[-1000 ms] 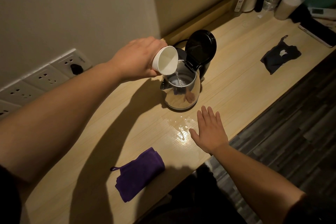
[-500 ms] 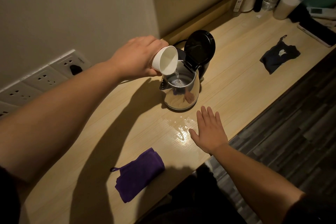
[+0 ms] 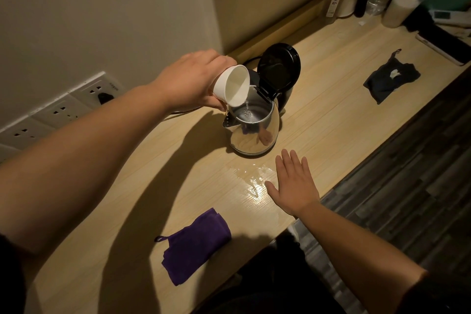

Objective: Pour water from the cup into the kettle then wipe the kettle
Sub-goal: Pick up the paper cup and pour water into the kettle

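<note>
A steel kettle (image 3: 254, 135) stands on the wooden counter (image 3: 331, 120) with its black lid (image 3: 279, 69) flipped up. My left hand (image 3: 188, 79) holds a white cup (image 3: 233, 85) tipped over the kettle's mouth, and a thin stream of water falls from it into the kettle. My right hand (image 3: 295, 183) lies flat and open on the counter just in front of the kettle. A folded purple cloth (image 3: 195, 245) lies near the counter's front edge, to the left of my right hand.
A puddle of water (image 3: 251, 176) shines on the counter between the kettle and my right hand. A dark cloth (image 3: 390, 79) lies at the right. Bottles and containers (image 3: 400, 10) stand at the far back. Wall sockets (image 3: 84, 94) sit at the left, one with a plug.
The cup stays tipped over the kettle and the water keeps trickling in. Neither hand has moved noticeably.
</note>
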A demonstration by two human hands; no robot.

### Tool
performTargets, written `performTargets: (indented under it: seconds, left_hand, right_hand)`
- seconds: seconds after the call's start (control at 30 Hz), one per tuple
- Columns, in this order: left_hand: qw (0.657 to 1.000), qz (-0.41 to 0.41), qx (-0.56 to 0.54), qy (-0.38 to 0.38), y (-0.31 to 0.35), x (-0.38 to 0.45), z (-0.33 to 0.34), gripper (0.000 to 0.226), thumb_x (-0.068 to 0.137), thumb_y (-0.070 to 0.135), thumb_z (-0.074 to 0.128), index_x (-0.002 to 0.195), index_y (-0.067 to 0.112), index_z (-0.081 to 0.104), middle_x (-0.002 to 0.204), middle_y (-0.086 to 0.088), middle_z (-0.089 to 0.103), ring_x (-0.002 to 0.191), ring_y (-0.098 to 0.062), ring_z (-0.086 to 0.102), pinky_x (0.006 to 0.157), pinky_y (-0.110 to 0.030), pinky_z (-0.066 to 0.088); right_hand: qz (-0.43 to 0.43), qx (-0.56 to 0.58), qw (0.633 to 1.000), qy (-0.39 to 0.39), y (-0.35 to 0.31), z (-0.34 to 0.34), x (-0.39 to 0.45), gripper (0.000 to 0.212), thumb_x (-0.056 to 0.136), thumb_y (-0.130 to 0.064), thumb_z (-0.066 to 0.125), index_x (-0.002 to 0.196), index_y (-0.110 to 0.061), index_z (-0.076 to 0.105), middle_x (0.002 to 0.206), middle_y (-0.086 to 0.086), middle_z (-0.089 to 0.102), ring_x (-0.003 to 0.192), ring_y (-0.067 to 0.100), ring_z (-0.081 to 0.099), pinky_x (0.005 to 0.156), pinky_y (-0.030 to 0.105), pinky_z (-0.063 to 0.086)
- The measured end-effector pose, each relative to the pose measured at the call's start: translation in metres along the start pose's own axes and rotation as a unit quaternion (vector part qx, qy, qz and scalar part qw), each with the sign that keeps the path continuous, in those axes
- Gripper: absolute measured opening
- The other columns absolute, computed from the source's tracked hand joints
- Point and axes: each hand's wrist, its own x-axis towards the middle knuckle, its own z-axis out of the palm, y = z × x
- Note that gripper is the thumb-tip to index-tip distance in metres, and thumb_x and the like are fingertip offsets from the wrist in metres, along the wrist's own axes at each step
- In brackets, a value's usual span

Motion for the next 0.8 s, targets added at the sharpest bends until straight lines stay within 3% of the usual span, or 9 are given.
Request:
performTargets:
  seconds: [0.8]
  left_hand:
    - [0.998, 0.033, 0.058, -0.001, 0.0022, 0.0105, -0.0079, 0.084, 0.064, 0.057, 0.079, 0.133, 0.022, 0.045, 0.12, -0.011, 0.054, 0.109, -0.032, 0.049, 0.088, -0.043, 0.036]
  right_hand:
    - [0.002, -0.008, 1.0, 0.002, 0.0, -0.0013, 0.0, 0.082, 0.095, -0.064, 0.009, 0.157, -0.01, 0.006, 0.165, 0.014, -0.004, 0.151, 0.033, -0.011, 0.121, 0.052, -0.006]
